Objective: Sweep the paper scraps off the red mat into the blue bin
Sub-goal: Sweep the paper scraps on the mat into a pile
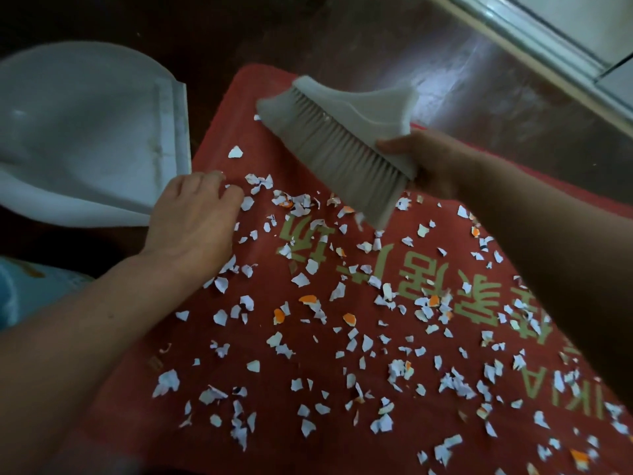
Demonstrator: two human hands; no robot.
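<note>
Scores of paper scraps (235,152) lie all over the red mat (219,138), from under the left hand to well past the right wrist. None look gathered into a pile. The right hand (435,166) grips the grey brush (342,132) by its handle end, with the bristles held clear of the mat and slanting toward the left hand. The left hand (195,217) rests knuckles-up at the mat's edge, fingers curled down among the scraps. I cannot tell whether it pinches a scrap or merely pins the fabric.

The scraps look feather-light, so I'd guess a hard flick would scatter them onto the dark floor (342,36) beyond the brush. The left hand also sits between the brush and the white dustpan (85,132), so a stroke that way could jam scraps against its fingers. If that hand lets go, the mat might ruck.

The dustpan lies just past the left fingertips, off the mat. I see no blue bin for certain. Something pale blue (20,286) shows beside the left forearm, too cropped to name.
</note>
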